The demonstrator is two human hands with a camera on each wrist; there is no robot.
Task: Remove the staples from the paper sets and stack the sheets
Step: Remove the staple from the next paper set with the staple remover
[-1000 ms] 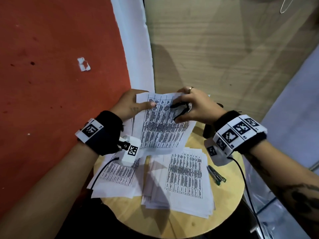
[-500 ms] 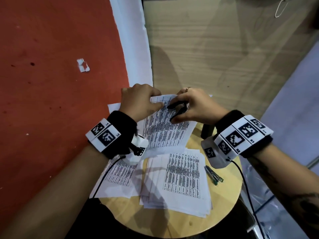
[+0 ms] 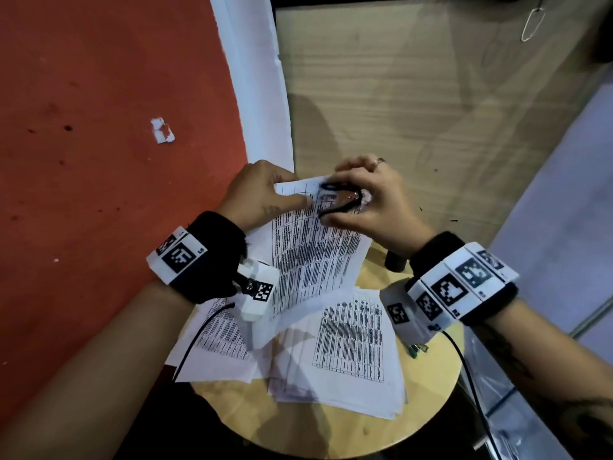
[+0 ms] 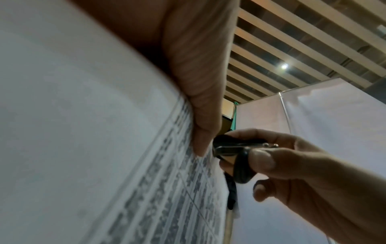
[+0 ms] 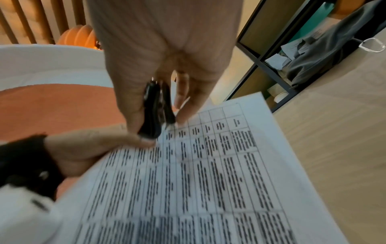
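A stapled set of printed sheets (image 3: 311, 257) (image 5: 204, 173) (image 4: 104, 148) is held up above the round wooden table (image 3: 348, 436). My left hand (image 3: 265, 197) pinches its top left corner, thumb (image 5: 100, 142) on the front of the page. My right hand (image 3: 368, 204) grips a black staple remover (image 3: 338, 200) (image 4: 234, 155) (image 5: 154, 112), whose tip sits on the top edge of the set right beside the left thumb. The staple itself is hidden. A stack of loose sheets (image 3: 345, 353) lies on the table below.
More printed sheets (image 3: 215, 340) lie at the table's left edge, partly overhanging. A small green item (image 3: 416, 350) rests on the table's right side under my right wrist. Red floor (image 3: 99, 161) spreads to the left, a wooden floor (image 3: 414, 111) beyond.
My left hand has shifted up along the top edge towards the staple remover. The held set has tilted and risen a little; my right hand has kept the remover at the corner.
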